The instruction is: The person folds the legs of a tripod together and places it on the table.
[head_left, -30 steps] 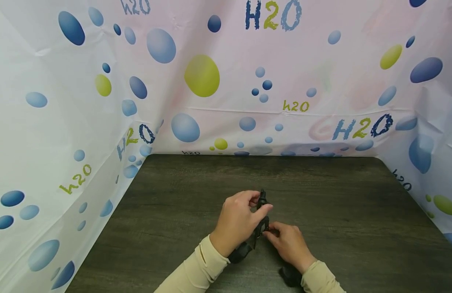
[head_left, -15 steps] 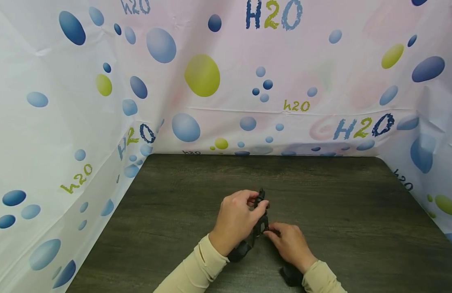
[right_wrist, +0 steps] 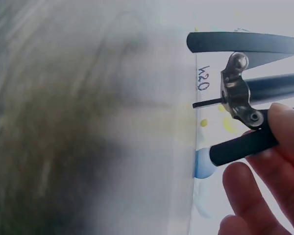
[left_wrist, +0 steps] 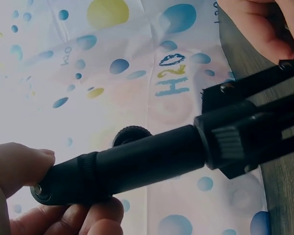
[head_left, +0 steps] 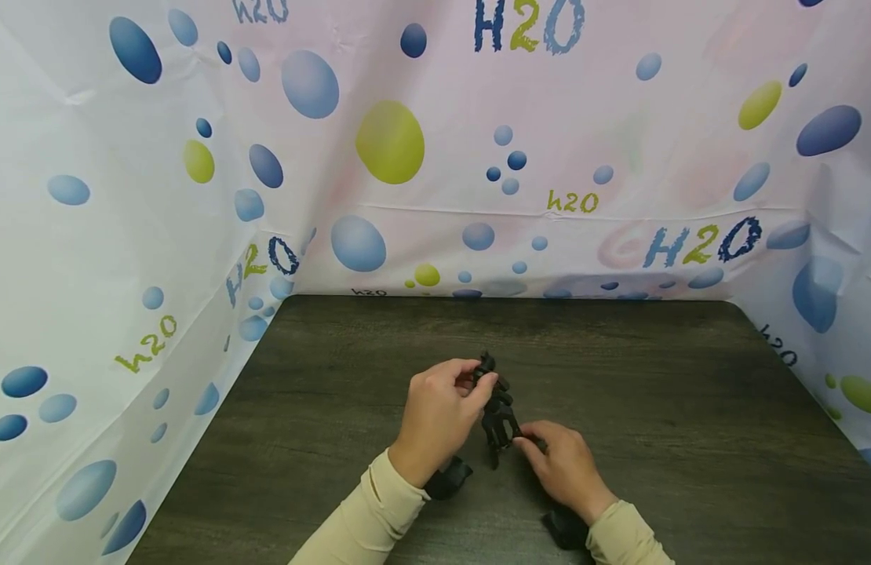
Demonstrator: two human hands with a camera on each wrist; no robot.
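Over the table a small black tripod (head_left: 497,420) is held between both hands, tilted, its legs partly spread. My left hand (head_left: 435,416) grips its head end with thumb and fingers. In the left wrist view, a round knob (left_wrist: 131,133) sticks out beside the centre column (left_wrist: 152,155). My right hand (head_left: 564,468) pinches one leg (right_wrist: 242,149) between thumb and fingers. Another leg (right_wrist: 240,42) stands apart from it in the right wrist view. A shiny metal bracket (right_wrist: 236,90) joins to the legs near the thin rod at the column's end.
Dark wood-grain table (head_left: 322,353) lies under the hands. A white sheet (head_left: 450,102) with bubbles and H2O lettering hangs behind and at both sides. Black wrist-worn devices (head_left: 450,479) sit under both wrists.
My left hand has shifted left and slightly away, tilting the tripod's head end to the left. The legs now show spread wider. My right hand has barely moved and still pinches a leg.
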